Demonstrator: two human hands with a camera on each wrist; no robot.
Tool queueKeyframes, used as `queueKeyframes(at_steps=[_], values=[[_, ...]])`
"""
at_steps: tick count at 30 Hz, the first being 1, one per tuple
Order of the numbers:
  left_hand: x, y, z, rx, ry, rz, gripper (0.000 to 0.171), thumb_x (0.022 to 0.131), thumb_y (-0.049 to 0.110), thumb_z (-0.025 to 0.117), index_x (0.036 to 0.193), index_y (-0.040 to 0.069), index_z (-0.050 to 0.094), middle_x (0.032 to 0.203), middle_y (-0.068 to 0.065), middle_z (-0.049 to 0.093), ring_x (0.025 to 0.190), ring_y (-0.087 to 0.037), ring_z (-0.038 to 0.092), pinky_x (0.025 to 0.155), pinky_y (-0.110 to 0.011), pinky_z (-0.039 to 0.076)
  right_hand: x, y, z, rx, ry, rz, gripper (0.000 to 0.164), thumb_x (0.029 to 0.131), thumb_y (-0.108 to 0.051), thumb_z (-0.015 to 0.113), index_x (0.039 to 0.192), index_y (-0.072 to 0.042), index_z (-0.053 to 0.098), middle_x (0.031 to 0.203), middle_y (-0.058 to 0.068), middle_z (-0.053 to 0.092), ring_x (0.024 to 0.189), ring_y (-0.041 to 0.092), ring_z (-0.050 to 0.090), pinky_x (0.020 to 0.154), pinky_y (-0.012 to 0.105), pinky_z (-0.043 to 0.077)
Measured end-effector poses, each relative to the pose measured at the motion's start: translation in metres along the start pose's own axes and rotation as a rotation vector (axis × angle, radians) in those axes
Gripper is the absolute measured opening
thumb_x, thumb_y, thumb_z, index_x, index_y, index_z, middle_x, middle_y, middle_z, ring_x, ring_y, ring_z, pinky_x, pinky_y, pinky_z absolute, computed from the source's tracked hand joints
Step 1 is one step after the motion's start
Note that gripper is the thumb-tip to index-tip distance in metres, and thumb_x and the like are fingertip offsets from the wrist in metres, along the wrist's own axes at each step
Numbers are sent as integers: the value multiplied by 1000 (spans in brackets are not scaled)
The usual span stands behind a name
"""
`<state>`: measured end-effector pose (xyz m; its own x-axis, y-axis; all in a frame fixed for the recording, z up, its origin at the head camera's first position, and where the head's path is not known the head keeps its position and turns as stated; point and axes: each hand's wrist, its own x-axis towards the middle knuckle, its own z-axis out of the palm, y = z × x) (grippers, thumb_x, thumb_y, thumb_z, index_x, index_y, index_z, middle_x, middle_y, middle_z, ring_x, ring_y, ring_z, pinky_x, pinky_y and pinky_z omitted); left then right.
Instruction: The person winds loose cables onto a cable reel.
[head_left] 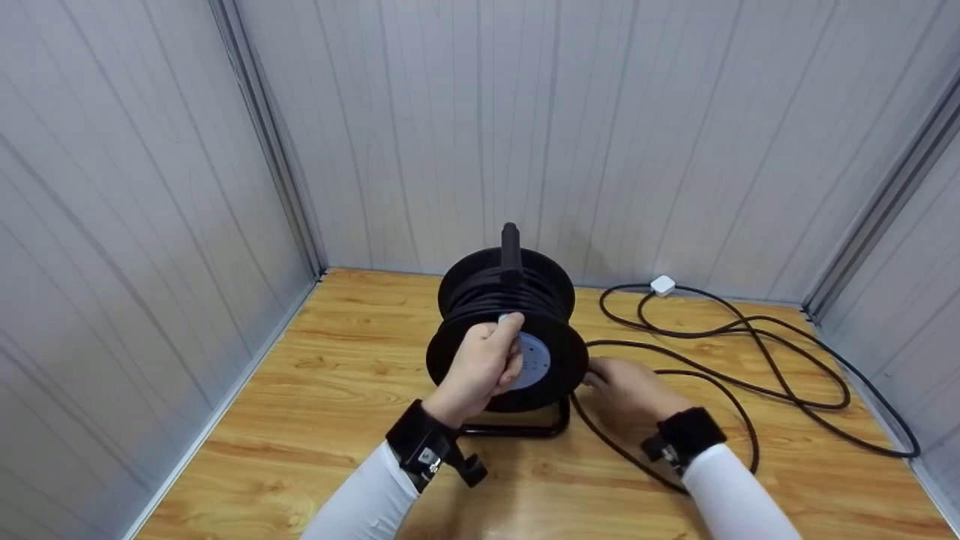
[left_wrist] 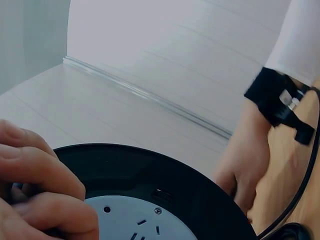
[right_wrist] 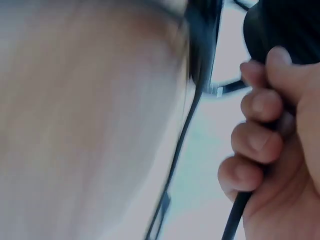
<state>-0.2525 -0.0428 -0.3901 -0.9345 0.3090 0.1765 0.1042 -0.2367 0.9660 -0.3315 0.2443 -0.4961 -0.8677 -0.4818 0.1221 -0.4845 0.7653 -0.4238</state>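
Note:
A black cable reel (head_left: 564, 352) with black cable (head_left: 474, 294) wound on its drum stands on the wooden surface. Its front disc carries a round grey socket panel (head_left: 535, 364). My left hand (head_left: 484, 364) grips a small crank knob on that disc; the knob is mostly hidden by the fingers, though a bit of light blue shows by the thumb. To the right of the reel, my right hand (head_left: 631, 391) holds the loose cable (right_wrist: 235, 216) with fingers curled round it, close to the disc's edge. In the left wrist view the socket slots (left_wrist: 141, 222) show beside the left fingers (left_wrist: 55, 175).
Loose cable (head_left: 814, 406) lies in wide loops across the right of the wooden surface (head_left: 315, 390). At the back, near the wall (head_left: 420, 135), is a white plug (head_left: 662, 285). The reel has a black carry handle (head_left: 511, 251) and a tubular stand (head_left: 517, 430).

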Motion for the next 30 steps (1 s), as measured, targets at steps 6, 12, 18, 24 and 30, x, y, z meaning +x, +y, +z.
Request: queueKeyframes(at_steps=[6, 12, 18, 24, 30], values=[[0, 0, 1, 30, -6, 7, 59, 103, 49, 55, 61, 10, 43, 45, -2, 38, 35, -12, 25, 35, -27, 21, -26, 40, -40, -76, -41, -12, 25, 108, -37, 53, 101, -19, 68, 91, -1, 69, 81, 11, 63, 75, 40, 54], [1, -1, 0, 62, 4, 16, 63, 103, 50, 55, 58, 10, 40, 44, -2, 38, 34, -12, 25, 34, -27, 21, -62, 83, -89, -42, -5, 79, 26, 107, -38, 53, 98, -19, 68, 89, -2, 67, 82, 19, 63, 72, 42, 53], [2, -1, -1, 82, -7, 22, 62, 103, 50, 55, 57, 11, 39, 44, -2, 38, 34, -12, 26, 34, -27, 22, -92, 105, -134, -27, 79, 168, 34, 105, -49, 53, 100, -20, 70, 87, 0, 65, 75, 18, 60, 66, 36, 46], [3, -1, 1, 81, 4, 13, 64, 103, 50, 56, 56, 10, 39, 44, -3, 38, 33, -12, 25, 33, -27, 21, -100, 110, -147, 52, 157, 284, 47, 97, -61, 59, 93, -15, 66, 68, 3, 47, 55, 18, 45, 53, 31, 35], [3, 0, 5, 91, -17, 7, 63, 102, 50, 56, 56, 10, 42, 43, -2, 39, 34, -12, 27, 34, -27, 23, -116, 128, -158, 177, -19, 321, 51, 98, -59, 59, 88, -10, 63, 63, -3, 43, 52, 12, 41, 49, 31, 37]])
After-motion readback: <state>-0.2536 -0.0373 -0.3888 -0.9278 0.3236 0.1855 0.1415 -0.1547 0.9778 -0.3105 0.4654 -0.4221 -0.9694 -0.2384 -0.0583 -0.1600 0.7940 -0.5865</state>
